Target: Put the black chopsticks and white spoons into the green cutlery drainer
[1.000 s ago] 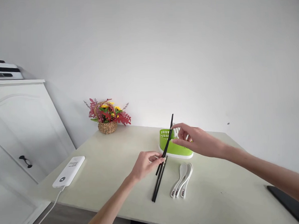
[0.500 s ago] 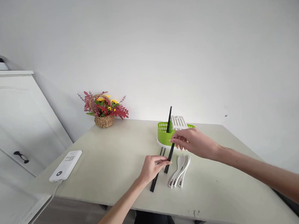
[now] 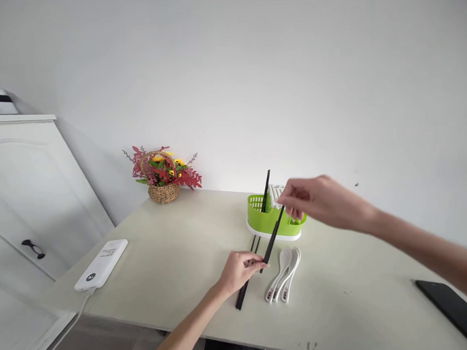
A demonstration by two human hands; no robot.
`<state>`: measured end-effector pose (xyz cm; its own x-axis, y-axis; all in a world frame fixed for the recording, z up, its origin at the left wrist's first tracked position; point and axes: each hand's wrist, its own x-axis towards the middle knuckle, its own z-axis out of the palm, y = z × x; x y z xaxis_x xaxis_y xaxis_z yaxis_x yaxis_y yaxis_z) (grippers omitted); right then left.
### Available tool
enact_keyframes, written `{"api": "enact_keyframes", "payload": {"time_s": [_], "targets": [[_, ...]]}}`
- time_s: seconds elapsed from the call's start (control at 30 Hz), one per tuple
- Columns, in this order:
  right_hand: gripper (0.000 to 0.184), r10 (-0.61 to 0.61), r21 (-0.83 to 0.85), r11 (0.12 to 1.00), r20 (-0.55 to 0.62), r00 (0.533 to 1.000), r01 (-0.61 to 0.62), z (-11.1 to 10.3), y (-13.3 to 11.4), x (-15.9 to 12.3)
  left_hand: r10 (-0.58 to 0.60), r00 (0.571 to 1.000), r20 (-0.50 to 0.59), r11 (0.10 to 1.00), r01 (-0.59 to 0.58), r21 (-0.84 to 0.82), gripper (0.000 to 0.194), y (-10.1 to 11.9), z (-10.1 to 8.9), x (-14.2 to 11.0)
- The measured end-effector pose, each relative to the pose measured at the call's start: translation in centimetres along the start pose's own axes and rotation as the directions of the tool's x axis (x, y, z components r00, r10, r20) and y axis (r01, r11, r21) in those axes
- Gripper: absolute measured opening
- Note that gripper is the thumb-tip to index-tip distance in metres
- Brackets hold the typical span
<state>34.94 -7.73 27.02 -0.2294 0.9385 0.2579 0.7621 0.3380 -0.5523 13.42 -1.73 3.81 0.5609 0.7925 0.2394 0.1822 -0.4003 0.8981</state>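
My left hand (image 3: 244,271) pinches the lower part of a pair of black chopsticks (image 3: 273,241) above the table. The upper end is gripped by my right hand (image 3: 313,199), in front of the cutlery holder; one stick reaches higher than the other. The green cutlery holder (image 3: 261,221) has a white base, and other black chopsticks (image 3: 266,190) lean upright in its left compartment. Under my left hand, more black chopsticks (image 3: 242,295) lie on the table, partly hidden. White spoons (image 3: 287,271) lie grouped just right of that hand.
A wicker basket of flowers (image 3: 164,193) stands at the back left. On the left of the table (image 3: 175,261) lies a white power bank (image 3: 102,265) with a cable. A black phone-like object (image 3: 454,307) is at the right edge. A white cabinet (image 3: 35,206) stands left.
My right hand, open near the sticks a second ago, has closed on their upper end and moved up and right. One stick now sticks out beyond the other. My left hand keeps its pinch.
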Motion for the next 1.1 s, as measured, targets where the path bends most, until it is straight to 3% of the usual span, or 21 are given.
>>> {"api": "enact_keyframes", "payload": {"time_s": [0.13, 0.27, 0.43, 0.6, 0.87, 1.1], "targets": [[0.033, -0.067, -0.073, 0.995, -0.026, 0.997, 0.065, -3.5, -0.8, 1.7, 0.019, 1.000, 0.002, 0.999, -0.019, -0.044, 0.038, 1.3, -1.3, 0.8], [0.038, -0.038, -0.097, 0.995, -0.012, 0.999, 0.037, -4.2, 0.8, 2.0, -0.037, 0.998, -0.042, 0.989, 0.031, -0.142, 0.040, 0.9, -3.1, 1.3], [0.037, 0.074, -0.004, 0.997, 0.039, 0.997, -0.074, -1.8, 2.6, 1.8, -0.038, 0.986, -0.165, 0.987, 0.011, -0.160, 0.036, 1.1, -4.9, 3.2], [0.033, 0.160, 0.054, 0.985, 0.068, 0.985, -0.164, 0.7, 1.8, 3.4, 0.102, 0.990, -0.102, 0.994, -0.104, -0.016, 0.030, 1.9, -5.8, 5.0], [0.022, 0.139, 0.105, 0.982, 0.172, 0.975, -0.159, 4.8, 0.6, 7.8, 0.089, 0.989, -0.117, 0.996, -0.087, 0.028, 0.024, -3.0, -8.8, 3.2], [0.018, 0.099, 0.104, 0.986, 0.265, 0.959, -0.131, 7.1, 0.8, 9.3, -0.012, 0.995, -0.100, 1.000, 0.013, 0.010, 0.022, -6.1, -9.0, 1.7]]}}
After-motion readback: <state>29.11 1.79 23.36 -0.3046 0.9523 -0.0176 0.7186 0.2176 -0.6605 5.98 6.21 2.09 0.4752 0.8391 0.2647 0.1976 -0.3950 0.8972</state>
